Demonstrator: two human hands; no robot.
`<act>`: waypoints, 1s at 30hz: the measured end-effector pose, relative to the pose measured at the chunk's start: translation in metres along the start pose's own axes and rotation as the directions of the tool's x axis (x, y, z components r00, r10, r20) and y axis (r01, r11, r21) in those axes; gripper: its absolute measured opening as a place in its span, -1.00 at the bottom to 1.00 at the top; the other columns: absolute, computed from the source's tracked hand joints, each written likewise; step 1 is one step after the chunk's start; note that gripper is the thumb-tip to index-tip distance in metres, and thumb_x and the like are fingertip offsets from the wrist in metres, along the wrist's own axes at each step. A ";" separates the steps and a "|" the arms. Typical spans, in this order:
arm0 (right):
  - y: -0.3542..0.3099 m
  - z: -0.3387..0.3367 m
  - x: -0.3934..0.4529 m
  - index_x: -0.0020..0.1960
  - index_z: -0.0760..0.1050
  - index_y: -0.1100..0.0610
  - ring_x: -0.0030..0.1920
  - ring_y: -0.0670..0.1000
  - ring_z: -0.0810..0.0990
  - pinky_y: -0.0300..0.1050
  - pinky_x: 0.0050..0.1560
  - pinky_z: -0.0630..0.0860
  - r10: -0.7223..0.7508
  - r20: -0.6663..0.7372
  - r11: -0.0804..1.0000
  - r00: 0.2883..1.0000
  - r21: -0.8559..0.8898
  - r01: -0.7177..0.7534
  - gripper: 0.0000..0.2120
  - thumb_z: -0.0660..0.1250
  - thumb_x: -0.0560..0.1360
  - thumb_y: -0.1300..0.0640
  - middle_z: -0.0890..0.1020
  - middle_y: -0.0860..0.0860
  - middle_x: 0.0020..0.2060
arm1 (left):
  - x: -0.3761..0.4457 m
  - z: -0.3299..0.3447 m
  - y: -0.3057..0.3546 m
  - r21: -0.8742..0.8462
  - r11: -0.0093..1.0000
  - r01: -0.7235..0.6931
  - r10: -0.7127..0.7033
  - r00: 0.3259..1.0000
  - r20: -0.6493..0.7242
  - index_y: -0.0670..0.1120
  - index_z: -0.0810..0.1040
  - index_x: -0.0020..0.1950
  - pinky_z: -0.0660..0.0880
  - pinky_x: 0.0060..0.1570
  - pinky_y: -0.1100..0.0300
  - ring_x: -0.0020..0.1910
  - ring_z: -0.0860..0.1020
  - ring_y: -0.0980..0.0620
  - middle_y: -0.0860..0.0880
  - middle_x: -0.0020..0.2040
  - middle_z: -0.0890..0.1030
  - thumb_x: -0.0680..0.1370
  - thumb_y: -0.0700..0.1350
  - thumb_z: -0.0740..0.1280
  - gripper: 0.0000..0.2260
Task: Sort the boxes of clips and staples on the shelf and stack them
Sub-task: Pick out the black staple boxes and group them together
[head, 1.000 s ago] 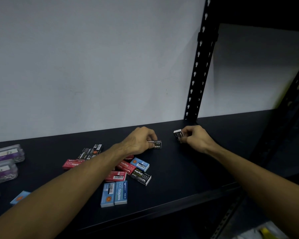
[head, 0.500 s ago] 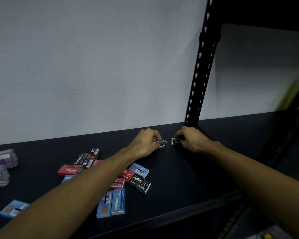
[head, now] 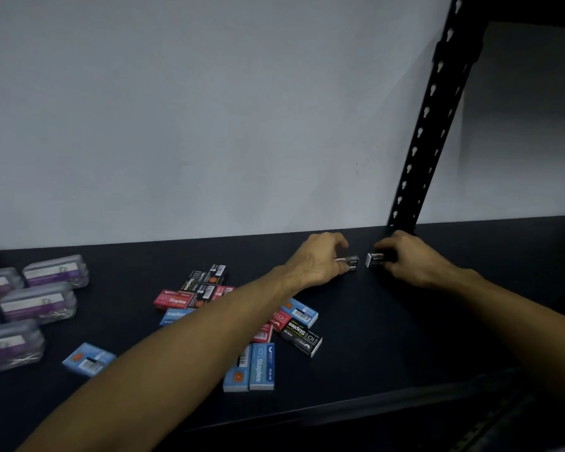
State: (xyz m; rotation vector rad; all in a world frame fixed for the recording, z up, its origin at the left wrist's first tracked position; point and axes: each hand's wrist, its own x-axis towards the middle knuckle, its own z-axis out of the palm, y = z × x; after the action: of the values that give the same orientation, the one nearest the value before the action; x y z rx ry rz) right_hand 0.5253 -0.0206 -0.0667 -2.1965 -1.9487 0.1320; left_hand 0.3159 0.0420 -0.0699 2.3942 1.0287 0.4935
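Note:
My left hand (head: pixel 317 261) grips a black staple box (head: pixel 350 263) resting on the dark shelf (head: pixel 388 321) near the back wall. Just to its right, my right hand (head: pixel 411 261) holds a second black staple box (head: pixel 374 259), white end facing left, a small gap between the two boxes. A loose pile of red, blue and black staple boxes (head: pixel 294 324) lies under and around my left forearm. Two blue staple boxes (head: pixel 252 367) sit side by side near the front. Several clear clip boxes with purple labels (head: pixel 38 301) sit at the far left.
A black perforated upright post (head: pixel 428 132) rises from the shelf just behind my right hand. The white wall (head: pixel 209 125) runs along the back. A single blue box (head: pixel 88 358) lies apart at front left. The shelf's front edge (head: pixel 340 409) runs below the pile.
Both hands moved back toward the wall and post and came down; the right hand's box, earlier lifted, now sits on the shelf. The view shifted, showing more clip boxes at left.

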 end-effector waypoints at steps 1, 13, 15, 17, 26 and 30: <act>0.001 -0.001 0.000 0.35 0.52 0.06 0.17 0.05 0.52 -0.15 0.18 0.42 0.018 0.005 1.000 1.000 0.006 -0.018 -0.61 0.38 0.52 0.13 0.44 0.01 0.17 | -0.003 -0.004 0.000 -0.004 1.000 -0.009 0.009 1.000 0.005 -0.05 0.40 0.45 0.42 -0.01 0.23 -0.01 0.50 0.05 -0.05 0.12 0.56 0.53 -0.05 0.43 -0.49; -0.060 -0.026 -0.009 0.29 0.54 0.05 0.31 0.08 0.41 0.08 0.28 0.44 -0.046 -0.182 0.998 0.982 0.025 0.052 -0.67 0.35 0.54 0.03 0.41 0.07 0.30 | -0.077 -0.095 -0.056 0.060 0.996 0.073 -0.075 0.997 0.022 0.07 0.14 0.58 0.47 0.13 0.12 0.12 0.53 0.02 -0.03 0.16 0.55 0.53 0.13 0.38 -0.30; -0.088 -0.023 -0.007 0.26 0.56 0.03 0.30 0.08 0.42 0.07 0.27 0.44 -0.111 -0.189 0.993 0.976 0.023 0.117 -0.69 0.34 0.54 0.04 0.45 0.07 0.27 | -0.093 -0.112 -0.076 0.073 0.990 0.120 -0.120 0.993 -0.010 0.05 0.25 0.54 0.49 0.09 0.13 0.05 0.56 0.07 0.03 0.06 0.57 0.53 0.12 0.39 -0.38; -0.119 -0.017 -0.004 0.26 0.56 0.02 0.29 0.07 0.43 0.08 0.26 0.46 -0.172 -0.165 0.984 0.971 0.020 0.177 -0.70 0.33 0.54 0.06 0.46 0.06 0.26 | -0.107 -0.128 -0.094 0.090 0.982 0.167 -0.165 0.986 -0.029 0.03 0.36 0.48 0.49 0.03 0.16 -0.01 0.58 0.10 0.07 -0.01 0.59 0.54 0.08 0.39 -0.47; -0.236 0.035 0.008 0.39 0.47 -0.03 0.37 -0.02 0.35 0.04 0.35 0.39 -0.410 0.004 0.910 0.912 0.075 0.408 -0.58 0.32 0.54 0.16 0.44 -0.03 0.36 | -0.143 -0.154 -0.137 0.150 0.954 0.259 -0.270 0.961 0.053 -0.03 0.51 0.38 0.43 0.19 0.22 0.21 0.53 0.08 0.04 0.26 0.57 0.53 -0.13 0.44 -0.59; -0.253 0.053 0.020 0.37 0.50 0.00 0.35 -0.01 0.43 0.12 0.29 0.47 -0.460 0.108 0.887 0.881 0.100 0.451 -0.52 0.30 0.48 0.26 0.48 -0.05 0.39 | -0.141 -0.147 -0.142 0.162 0.958 0.238 -0.260 0.956 0.137 -0.02 0.49 0.40 0.43 0.21 0.17 0.16 0.52 0.08 0.03 0.23 0.58 0.56 -0.14 0.40 -0.60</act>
State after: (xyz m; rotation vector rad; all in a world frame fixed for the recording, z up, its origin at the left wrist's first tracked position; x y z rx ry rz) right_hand 0.2715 0.0315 -0.0643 -1.6600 -2.4311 0.2712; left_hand 0.0693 0.0640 -0.0478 2.3351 1.3097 0.1412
